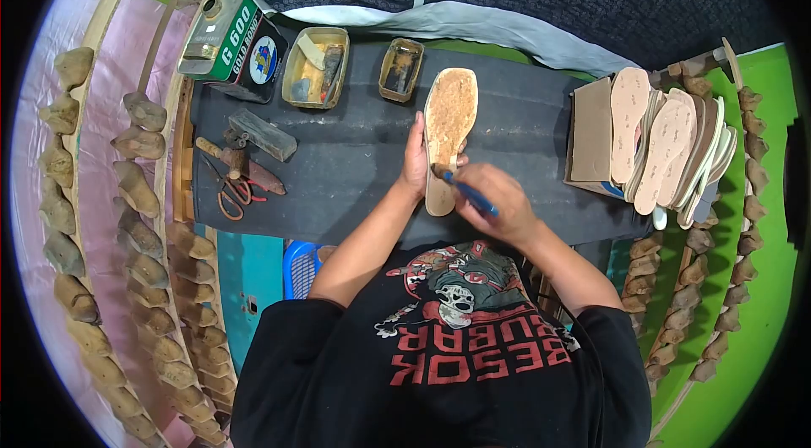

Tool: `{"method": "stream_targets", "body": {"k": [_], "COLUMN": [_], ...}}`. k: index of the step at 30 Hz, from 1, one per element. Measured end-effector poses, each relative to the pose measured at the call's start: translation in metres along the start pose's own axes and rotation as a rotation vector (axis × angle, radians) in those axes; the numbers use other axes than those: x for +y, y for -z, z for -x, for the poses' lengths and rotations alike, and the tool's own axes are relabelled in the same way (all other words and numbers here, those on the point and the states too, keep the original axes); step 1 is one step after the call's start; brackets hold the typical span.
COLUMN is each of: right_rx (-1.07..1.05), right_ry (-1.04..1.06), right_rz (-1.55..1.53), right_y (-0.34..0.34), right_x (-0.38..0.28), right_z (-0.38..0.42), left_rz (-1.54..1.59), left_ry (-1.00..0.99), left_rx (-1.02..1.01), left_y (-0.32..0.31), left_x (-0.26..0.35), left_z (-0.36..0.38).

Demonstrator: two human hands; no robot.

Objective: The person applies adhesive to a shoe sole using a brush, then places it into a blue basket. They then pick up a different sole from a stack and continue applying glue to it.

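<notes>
My left hand is closed around the left edge of a shoe sole and holds it up over the dark worktable. The sole's wide end points away from me and has a rough, brownish, wet-looking coat. Its narrow heel end is paler and smoother. In my right hand is a brush with a blue handle. The dark brush tip touches the sole around its waist, just above the heel part. Some fingers of my left hand are hidden behind the sole.
A glue can and two trays, one yellowish and one smaller, line the back. Scissors, a hammer and a dark block lie left. Stacked soles stand right. Racks of wooden lasts flank the table.
</notes>
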State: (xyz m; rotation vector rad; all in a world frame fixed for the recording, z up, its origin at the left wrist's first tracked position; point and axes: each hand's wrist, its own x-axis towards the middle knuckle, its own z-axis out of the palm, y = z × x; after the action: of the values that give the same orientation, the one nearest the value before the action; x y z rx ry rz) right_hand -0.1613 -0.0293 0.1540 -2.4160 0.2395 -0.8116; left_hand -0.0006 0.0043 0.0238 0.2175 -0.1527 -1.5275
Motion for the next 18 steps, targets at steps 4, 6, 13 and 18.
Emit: {"method": "stream_targets", "body": {"k": [4, 6, 13, 18], "right_rx": [0.135, 0.181, 0.143, 0.12], "right_ry": [-0.034, -0.027, -0.114, -0.165], "right_rz": [0.024, 0.014, -0.073, -0.095], "right_y": [0.004, 0.004, -0.011, -0.012], "right_x": [0.013, 0.017, 0.001, -0.003], "right_z": [-0.012, -0.019, -0.012, -0.009], "left_rz": [-0.063, -0.059, -0.185, -0.105], "left_ry": [-0.035, -0.019, -0.05, -0.023], "left_rx": [0.146, 0.093, 0.208, 0.066], "left_y": [-0.018, -0.023, -0.023, 0.003], "left_x": [-0.008, -0.012, -0.007, 0.003], "left_z": [0.003, 0.005, 0.006, 0.003]}}
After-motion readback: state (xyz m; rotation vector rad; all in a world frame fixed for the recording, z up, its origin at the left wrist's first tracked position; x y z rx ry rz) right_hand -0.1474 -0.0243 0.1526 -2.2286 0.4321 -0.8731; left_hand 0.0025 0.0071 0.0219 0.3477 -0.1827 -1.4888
